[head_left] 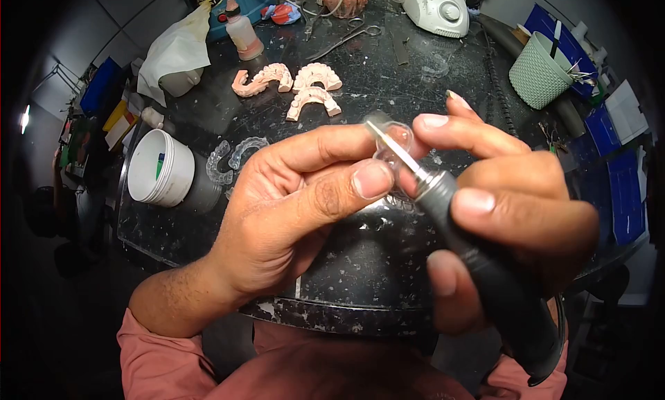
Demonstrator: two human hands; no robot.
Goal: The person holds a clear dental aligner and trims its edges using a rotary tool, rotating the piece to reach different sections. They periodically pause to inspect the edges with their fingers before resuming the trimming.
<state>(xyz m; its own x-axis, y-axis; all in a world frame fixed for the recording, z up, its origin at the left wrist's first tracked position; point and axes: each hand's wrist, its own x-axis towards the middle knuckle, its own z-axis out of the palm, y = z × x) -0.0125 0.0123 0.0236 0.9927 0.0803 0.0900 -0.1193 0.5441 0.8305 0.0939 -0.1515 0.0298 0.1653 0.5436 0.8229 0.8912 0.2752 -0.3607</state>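
My left hand (298,199) pinches a clear plastic dental aligner (400,135) between thumb and forefinger, above the middle of the bench. Wrapped in the fingers of my right hand (530,209) is a black rotary handpiece (478,251), slanting up and to the left. Its thin metal bur (400,150) overlaps the aligner just beyond my left thumb, and the bur's tip is blurred. My right forefinger reaches out to the aligner's far side. Part of the aligner is hidden behind my left fingers.
Plaster dental models (315,102) sit on the black bench (374,261) beyond my hands. More clear aligners (222,163) lie beside a white tub (163,168). Farther back are scissors (346,41), a bottle (244,36) and a white control unit (436,11); a green basket (540,71) stands right.
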